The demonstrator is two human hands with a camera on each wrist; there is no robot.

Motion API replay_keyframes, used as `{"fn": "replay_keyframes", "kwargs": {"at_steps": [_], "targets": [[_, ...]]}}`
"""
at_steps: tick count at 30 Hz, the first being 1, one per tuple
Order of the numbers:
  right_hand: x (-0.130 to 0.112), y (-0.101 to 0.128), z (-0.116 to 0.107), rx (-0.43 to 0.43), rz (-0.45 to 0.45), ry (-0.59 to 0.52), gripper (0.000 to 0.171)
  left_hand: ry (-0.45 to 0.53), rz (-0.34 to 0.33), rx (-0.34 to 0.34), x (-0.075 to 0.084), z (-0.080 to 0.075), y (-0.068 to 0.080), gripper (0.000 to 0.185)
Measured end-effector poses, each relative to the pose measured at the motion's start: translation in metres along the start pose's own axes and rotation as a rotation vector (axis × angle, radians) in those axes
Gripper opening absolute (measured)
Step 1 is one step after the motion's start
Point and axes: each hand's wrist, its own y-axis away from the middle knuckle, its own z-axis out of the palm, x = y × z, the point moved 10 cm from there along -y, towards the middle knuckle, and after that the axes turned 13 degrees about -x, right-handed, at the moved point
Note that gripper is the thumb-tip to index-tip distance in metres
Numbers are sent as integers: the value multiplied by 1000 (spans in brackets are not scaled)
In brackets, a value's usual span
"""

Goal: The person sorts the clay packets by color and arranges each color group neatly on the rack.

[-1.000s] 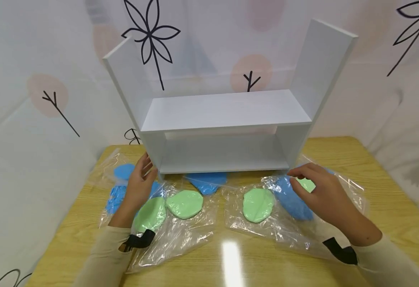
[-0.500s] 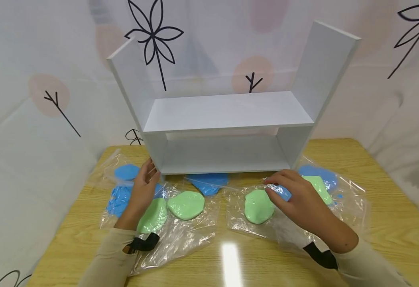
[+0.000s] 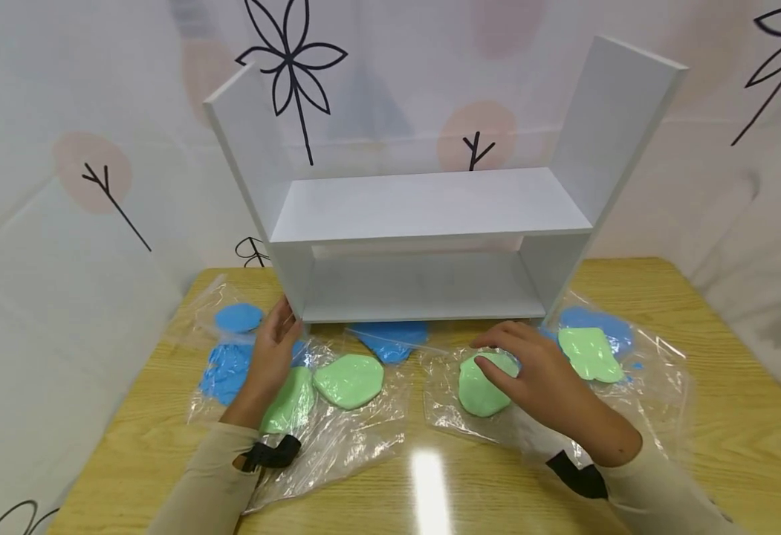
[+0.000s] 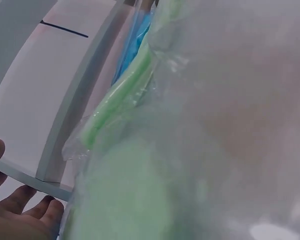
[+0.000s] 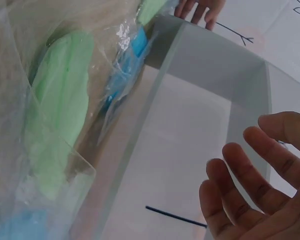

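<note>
**Both hands on bagged clay in front of the white shelf**

Head view, centre of frame: white shelf (image 3: 423, 215) stands on the yellow wooden bench (image 3: 698, 446), open side toward the person. Clear plastic bags holding flat clay pieces lie along its front edge.

Left hand (image 3: 273, 357), lower left of centre: fingers straight and relaxed, grasping nothing, tips at the shelf's lower left front corner. It lies over the left bag (image 3: 336, 438), which holds two green pieces (image 3: 348, 381) and blue pieces (image 3: 228, 369). Another blue piece (image 3: 390, 338) sits just below the shelf's front edge, centre.

Right hand (image 3: 537, 375), lower right of centre: fingers spread and loose, resting over the top of a green clay disc (image 3: 480, 386) inside the right bag (image 3: 651, 401). Not clenched, not pinching as far as this view shows. Further right in the same bag, a second green piece (image 3: 587, 353) lies on a blue one (image 3: 594, 321).

Left wrist view adds: the fingertips (image 4: 17, 200) at lower left touch the underside of the shelf's base edge (image 4: 25, 177); bag plastic and a green clay edge (image 4: 122, 97) fill the rest, blurred.

Right wrist view adds: the palm (image 5: 262, 185) at lower right is open, fingers apart, holding nothing. The shelf interior (image 5: 190, 140) sits centre, with green clay (image 5: 60, 115) under wrinkled plastic at left. The other hand's fingertips (image 5: 200, 7) show at the top edge.
</note>
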Motion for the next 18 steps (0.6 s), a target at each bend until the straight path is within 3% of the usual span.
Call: {"fn": "replay_keyframes", "kwargs": {"at_steps": [5,10,18], "targets": [[1,-2,8,-31,-11,-37,24,29,5,-14,-4,4,1,57],[4,-2,12,-56,-28,-62,24,45,11,15,-8,1,0,53],[17,-4,26,-177,34,-95,24,66,2,56,-11,-4,1,51]]}}
